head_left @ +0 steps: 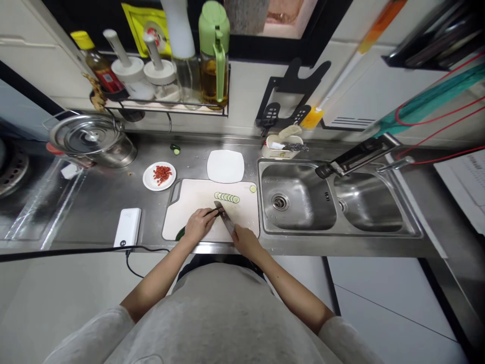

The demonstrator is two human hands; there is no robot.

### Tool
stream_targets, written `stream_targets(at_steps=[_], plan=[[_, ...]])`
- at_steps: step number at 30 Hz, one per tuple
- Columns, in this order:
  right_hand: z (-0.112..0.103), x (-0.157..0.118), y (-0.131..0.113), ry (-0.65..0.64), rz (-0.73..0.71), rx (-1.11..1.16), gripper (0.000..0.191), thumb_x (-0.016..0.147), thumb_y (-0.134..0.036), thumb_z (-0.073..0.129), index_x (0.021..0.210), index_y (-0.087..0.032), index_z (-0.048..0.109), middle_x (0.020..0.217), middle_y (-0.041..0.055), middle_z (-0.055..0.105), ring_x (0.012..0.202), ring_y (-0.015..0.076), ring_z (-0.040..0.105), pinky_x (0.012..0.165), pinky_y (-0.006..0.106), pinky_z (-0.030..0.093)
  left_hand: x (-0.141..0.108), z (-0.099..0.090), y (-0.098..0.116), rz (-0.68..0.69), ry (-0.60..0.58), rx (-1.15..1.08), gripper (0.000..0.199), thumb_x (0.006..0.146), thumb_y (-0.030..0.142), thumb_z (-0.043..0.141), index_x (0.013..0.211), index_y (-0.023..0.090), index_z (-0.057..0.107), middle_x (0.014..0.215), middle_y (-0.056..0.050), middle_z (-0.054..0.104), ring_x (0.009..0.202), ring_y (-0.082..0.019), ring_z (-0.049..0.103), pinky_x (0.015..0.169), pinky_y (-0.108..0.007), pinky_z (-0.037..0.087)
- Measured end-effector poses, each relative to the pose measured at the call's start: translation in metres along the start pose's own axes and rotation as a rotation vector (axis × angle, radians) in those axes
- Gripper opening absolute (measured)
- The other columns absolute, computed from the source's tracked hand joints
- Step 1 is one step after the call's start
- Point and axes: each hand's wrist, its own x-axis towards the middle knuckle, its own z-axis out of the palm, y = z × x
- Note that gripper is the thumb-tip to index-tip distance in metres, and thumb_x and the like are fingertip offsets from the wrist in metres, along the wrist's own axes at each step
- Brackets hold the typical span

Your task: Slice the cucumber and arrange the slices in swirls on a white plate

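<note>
Our left hand [200,226] bends its fingers over the cucumber [180,233], pinning it on the board [189,194]. Our right hand [246,242] is wrapped around the knife [228,221], which lies close beside the left fingertips. We see slices [226,197] in a row ahead of both hands, a plate [225,166] farther ahead, and the sink [303,205] to the right of the right hand.

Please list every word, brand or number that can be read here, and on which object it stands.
None can be read.
Yellow-capped bottle: red label, blurred.
Yellow packet: printing blurred.
Sheet at far right: print too small.
Cutting board: faint corner marking, too small.
</note>
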Motion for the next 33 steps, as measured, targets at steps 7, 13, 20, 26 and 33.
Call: stream_targets(at_steps=[7,13,20,26,33], plan=[[-0.0041,0.0033,-0.0036,-0.015,0.000,0.002,0.029,0.095,-0.022,0.035,0.113,-0.012,0.054,0.099,0.0138,0.068,0.091,0.0226,0.063,0.070,0.028,0.037,-0.0001,0.0025,-0.0029,0.019,0.011,0.012,0.033,0.095,0.033,0.046,0.119,0.026,0.065,0.115,-0.007,0.065,0.100,-0.021,0.057,0.091,-0.038,0.049],[-0.0020,0.0009,-0.0021,-0.049,0.002,0.023,0.032,0.094,-0.022,0.033,0.117,-0.011,0.053,0.102,0.0151,0.067,0.093,0.0238,0.062,0.073,0.029,0.038,-0.0007,0.0038,-0.0028,0.047,0.059,0.015,0.032,0.094,0.033,0.047,0.118,0.025,0.066,0.112,-0.007,0.066,0.098,-0.021,0.058,0.088,-0.038,0.050],[-0.0022,0.0009,-0.0006,-0.050,0.006,0.000,0.030,0.094,-0.022,0.035,0.114,-0.012,0.055,0.101,0.0145,0.068,0.095,0.0233,0.063,0.073,0.028,0.038,0.0001,0.0024,-0.0014,0.039,0.054,0.016,0.031,0.094,0.032,0.048,0.118,0.026,0.067,0.113,-0.006,0.066,0.097,-0.021,0.058,0.088,-0.037,0.050],[-0.0010,0.0016,-0.0044,-0.060,0.012,0.004,0.032,0.094,-0.020,0.035,0.118,-0.011,0.054,0.103,0.0159,0.067,0.096,0.0239,0.063,0.073,0.029,0.038,0.0001,0.0018,-0.0017,0.034,0.044,0.019,0.031,0.094,0.032,0.048,0.118,0.025,0.067,0.113,-0.006,0.066,0.097,-0.020,0.057,0.087,-0.036,0.050],[0.0005,0.0020,-0.0048,-0.053,0.022,-0.005,0.030,0.093,-0.019,0.037,0.116,-0.012,0.054,0.101,0.0153,0.067,0.095,0.0229,0.063,0.073,0.028,0.038,-0.0001,0.0063,-0.0047,0.040,0.050,0.014,0.032,0.094,0.032,0.048,0.119,0.025,0.066,0.113,-0.007,0.066,0.098,-0.020,0.058,0.088,-0.036,0.050]])
